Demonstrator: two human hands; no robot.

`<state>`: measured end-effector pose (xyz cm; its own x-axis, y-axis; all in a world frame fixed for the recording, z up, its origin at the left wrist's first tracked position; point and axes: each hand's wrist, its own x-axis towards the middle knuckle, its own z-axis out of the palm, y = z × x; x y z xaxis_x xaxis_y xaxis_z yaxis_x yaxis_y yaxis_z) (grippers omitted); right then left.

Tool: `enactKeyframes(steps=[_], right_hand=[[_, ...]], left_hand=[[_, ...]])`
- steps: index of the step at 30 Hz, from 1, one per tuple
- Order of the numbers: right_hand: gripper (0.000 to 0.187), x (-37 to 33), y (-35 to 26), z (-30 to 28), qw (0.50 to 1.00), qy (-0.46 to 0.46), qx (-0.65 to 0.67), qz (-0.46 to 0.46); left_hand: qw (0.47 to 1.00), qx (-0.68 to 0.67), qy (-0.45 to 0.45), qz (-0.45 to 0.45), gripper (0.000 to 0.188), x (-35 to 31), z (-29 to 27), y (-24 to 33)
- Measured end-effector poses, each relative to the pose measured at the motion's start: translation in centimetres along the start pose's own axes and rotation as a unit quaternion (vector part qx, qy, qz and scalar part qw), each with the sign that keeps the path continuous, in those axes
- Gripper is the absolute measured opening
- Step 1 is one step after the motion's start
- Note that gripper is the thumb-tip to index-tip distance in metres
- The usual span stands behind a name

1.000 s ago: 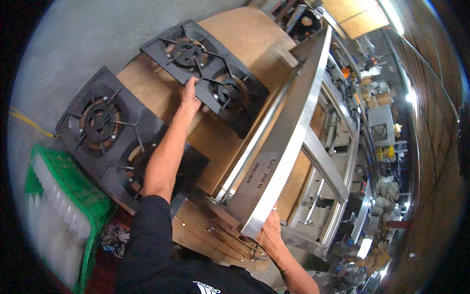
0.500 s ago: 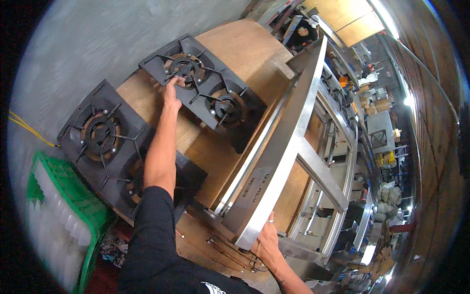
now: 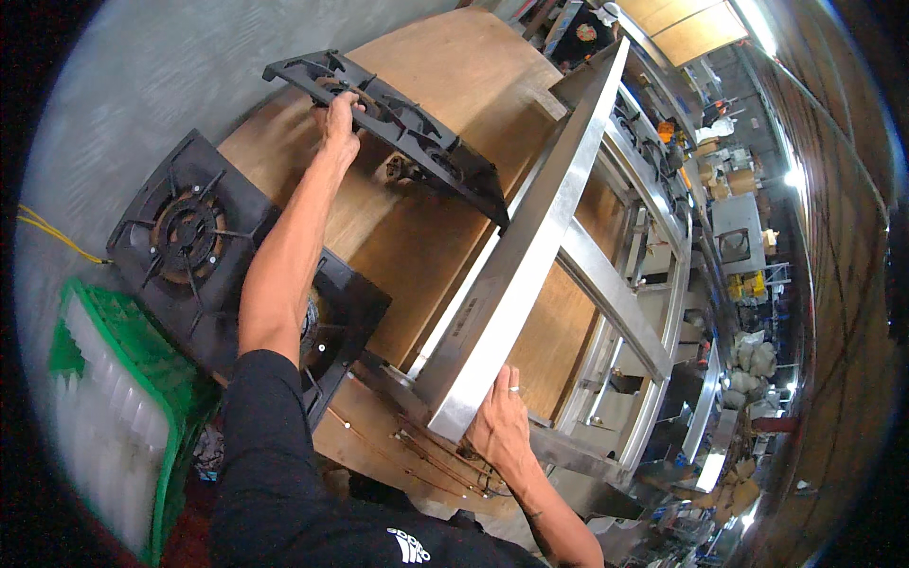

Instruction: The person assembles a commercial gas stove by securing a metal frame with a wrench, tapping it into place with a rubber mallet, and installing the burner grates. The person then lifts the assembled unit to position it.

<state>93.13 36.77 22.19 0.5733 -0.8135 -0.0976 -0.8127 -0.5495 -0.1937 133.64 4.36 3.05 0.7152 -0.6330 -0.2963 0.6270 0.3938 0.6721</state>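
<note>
My left hand [image 3: 341, 128] grips the edge of a black two-burner gas stove top [image 3: 398, 133], fingers curled over its rim. The stove top is tilted, its near edge raised off the wooden board [image 3: 445, 66], and its far right end reaches down beside a long stainless steel frame [image 3: 535, 241]. At the near end of that frame, my right hand [image 3: 499, 431] is closed around its edge; a ring shows on one finger. A second black two-burner stove top [image 3: 189, 232] lies to the left, partly hidden under my left forearm.
A green plastic crate [image 3: 142, 360] with whitish contents stands at lower left, below a yellow cord [image 3: 62, 237]. A grey wall [image 3: 189, 95] rises behind. Thin rods [image 3: 436, 459] lie near my body. Another person [image 3: 587, 38] is at the far end, and cluttered shelving fills the right.
The near edge of the held stove top has risen, so it now tilts steeply where it lay flatter before. The steel frame's near end and my right hand sit slightly further left and higher in view.
</note>
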Motion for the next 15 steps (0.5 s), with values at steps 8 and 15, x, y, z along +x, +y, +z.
enactKeyframes(steps=[8, 15], right_hand=[[0.081, 0.4, -0.7, -0.2, 1.0, 0.025, 0.014, -0.009], [0.093, 0.5, -0.4, 0.5, 0.998, 0.055, -0.014, -0.033]], left_hand=[[0.987, 0.156, -0.043, -0.007, 0.025, -3.5, -4.1, 2.6], [0.975, 0.195, -0.094, -0.059, 0.039, -5.4, -5.5, 3.9]])
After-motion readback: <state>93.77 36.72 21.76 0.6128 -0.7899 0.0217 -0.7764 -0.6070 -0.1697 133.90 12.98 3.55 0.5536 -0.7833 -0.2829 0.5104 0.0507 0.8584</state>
